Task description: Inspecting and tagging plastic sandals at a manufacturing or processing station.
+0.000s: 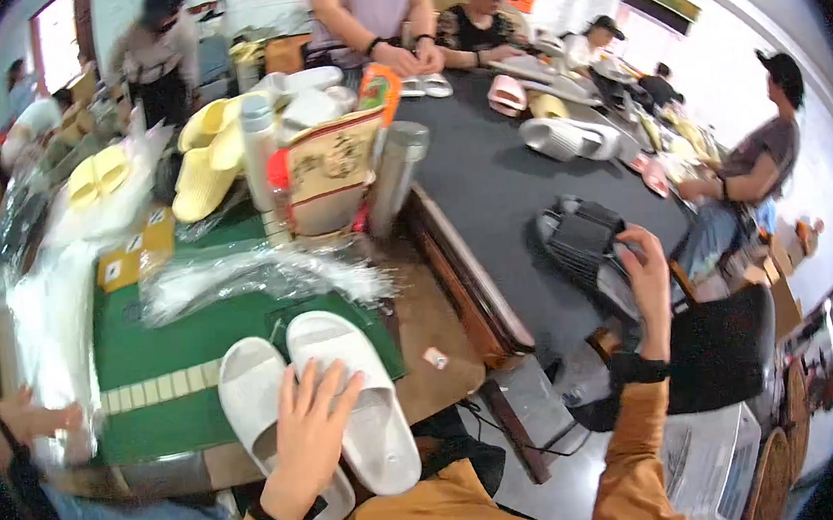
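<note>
A pair of white slippers (354,394) lies side by side at the near edge of the green-topped table. Over their straps my left hand (314,422) rests flat with fingers spread, touching them and gripping nothing. Part of the left slipper is hidden beneath that hand and wrist. My right hand (648,279) is out over the dark table at the right, fingers curved and somewhat apart. It is beside a pair of black slippers (583,235); whether the fingertips touch them I cannot tell. Nothing shows in the right hand.
A clear bag of white strips (260,279), a printed bag (335,173), a steel tumbler (397,177) and yellow slippers (201,175) stand beyond. A raised wooden edge (468,285) divides the tables. A black chair (717,353) is near right. Several people work around.
</note>
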`<act>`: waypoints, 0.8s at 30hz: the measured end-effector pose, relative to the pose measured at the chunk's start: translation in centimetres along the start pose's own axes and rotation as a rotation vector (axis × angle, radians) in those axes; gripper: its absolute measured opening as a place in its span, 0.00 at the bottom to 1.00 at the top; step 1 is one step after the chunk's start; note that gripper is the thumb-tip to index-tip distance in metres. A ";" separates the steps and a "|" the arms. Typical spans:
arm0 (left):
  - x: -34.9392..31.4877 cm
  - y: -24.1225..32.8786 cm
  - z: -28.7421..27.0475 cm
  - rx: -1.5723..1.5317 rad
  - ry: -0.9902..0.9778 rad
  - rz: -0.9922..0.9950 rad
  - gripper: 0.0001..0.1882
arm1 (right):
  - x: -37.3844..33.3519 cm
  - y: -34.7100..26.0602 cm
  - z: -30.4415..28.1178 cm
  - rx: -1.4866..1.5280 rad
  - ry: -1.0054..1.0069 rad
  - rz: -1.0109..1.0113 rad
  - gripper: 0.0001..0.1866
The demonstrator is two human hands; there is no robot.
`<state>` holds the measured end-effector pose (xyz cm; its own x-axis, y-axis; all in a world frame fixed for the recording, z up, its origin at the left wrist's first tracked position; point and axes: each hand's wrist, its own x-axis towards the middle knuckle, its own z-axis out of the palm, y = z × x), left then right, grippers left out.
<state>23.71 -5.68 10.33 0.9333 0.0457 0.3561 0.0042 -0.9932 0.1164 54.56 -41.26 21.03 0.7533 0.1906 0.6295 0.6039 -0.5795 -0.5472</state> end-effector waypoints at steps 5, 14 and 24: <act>-1.0 -2.8 0.3 0.075 0.105 -0.060 0.26 | 3.0 8.1 0.4 -0.192 -0.294 -0.034 0.33; -6.7 -14.7 -4.4 0.185 0.014 -0.191 0.31 | 4.5 9.0 3.3 -0.127 -0.381 -0.060 0.34; -8.4 -12.7 -9.2 0.059 -0.019 -0.330 0.27 | -4.3 -9.2 4.0 -0.120 -0.406 -0.289 0.32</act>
<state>12.54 7.53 14.45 0.8848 0.3640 0.2911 0.3272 -0.9299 0.1683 46.80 -33.54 21.20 0.6150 0.6349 0.4676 0.7862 -0.5399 -0.3008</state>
